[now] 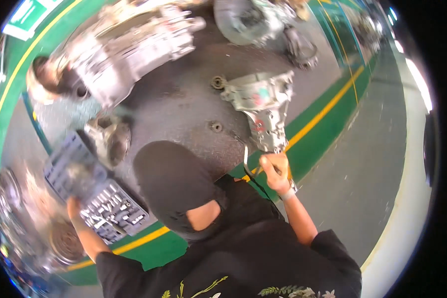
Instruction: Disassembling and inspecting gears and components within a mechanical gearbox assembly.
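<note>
Right hand (274, 171) grips slim metal tool (246, 161); left hand (74, 206) touches ribbed socket case (97, 191)

I stand on a dark grey, rough-textured work floor (184, 107). A green painted border band (328, 124) with a yellow line (323, 113) runs along its edge. Beyond it lies a pale grey smooth concrete aisle (377, 164), bordered by a white strip (407, 218). Bright light glares at the upper right (419, 82). Green band also curves at upper left (15, 64).

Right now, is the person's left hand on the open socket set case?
Yes, the left hand rests on the edge of the open socket set case, while the right hand grips a tool by the gearbox.
</note>
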The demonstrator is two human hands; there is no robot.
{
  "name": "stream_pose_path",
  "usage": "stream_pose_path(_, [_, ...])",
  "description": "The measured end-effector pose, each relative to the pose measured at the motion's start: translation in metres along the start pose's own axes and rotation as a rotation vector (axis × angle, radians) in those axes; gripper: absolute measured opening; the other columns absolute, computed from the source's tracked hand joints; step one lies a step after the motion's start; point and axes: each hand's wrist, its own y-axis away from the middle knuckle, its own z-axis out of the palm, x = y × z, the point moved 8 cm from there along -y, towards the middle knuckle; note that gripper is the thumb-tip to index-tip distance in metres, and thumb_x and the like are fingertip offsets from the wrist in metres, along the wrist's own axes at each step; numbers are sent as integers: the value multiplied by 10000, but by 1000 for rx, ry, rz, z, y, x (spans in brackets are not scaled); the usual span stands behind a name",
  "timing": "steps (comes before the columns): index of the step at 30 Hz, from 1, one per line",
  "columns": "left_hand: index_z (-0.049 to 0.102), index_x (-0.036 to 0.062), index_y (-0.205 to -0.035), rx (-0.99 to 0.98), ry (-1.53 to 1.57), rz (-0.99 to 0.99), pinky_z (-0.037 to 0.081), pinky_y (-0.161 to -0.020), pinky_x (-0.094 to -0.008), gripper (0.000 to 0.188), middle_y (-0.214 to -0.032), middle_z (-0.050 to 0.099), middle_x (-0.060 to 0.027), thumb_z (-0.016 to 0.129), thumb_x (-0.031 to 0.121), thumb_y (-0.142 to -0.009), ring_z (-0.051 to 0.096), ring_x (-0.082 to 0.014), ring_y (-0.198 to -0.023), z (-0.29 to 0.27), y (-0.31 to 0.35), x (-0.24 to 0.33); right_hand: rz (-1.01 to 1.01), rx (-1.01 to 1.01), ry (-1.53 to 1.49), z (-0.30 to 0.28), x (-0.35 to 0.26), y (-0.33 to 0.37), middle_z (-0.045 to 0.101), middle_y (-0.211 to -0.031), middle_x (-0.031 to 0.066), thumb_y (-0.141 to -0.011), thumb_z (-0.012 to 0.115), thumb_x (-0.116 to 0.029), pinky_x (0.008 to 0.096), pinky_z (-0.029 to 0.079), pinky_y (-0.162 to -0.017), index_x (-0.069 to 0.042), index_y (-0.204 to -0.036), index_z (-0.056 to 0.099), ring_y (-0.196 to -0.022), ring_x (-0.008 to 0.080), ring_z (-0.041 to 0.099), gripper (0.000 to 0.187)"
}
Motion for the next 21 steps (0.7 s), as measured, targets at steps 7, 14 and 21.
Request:
stream_pose_path(7, [559, 70, -904, 283, 76, 169, 275, -499, -185, 133, -640, 412, 48, 488, 182, -910, 365, -45, -570, 77, 114, 426, -49, 142, -161, -29, 15, 17, 325, -450, 84, -865, 522, -56, 334, 238, -395, -2, -521, 387, -361, 171, 311, 374])
stream_pose_path(14, [590, 25, -912, -324, -49, 896, 418, -501, -208, 80, -762, 589, -53, 635, 62, -857, 531, -103, -605, 389, 336, 783, -81, 240, -395, -55, 44, 50, 343, -459, 95, -862, 521, -54, 318, 255, -399, 6, -532, 417, -374, 147, 314, 351])
stream_pose_path(21, [614, -19, -861, -748, -19, 869, 446, -541, -220, 66, -710, 632, -35, 630, 25, -814, 557, -75, -591, 733, 344, 716, -206, 196, -479, -48, 50, 83, 357, -481, 152, -827, 541, -69, 360, 295, -413, 0, -533, 414, -386, 278, 366, 328])
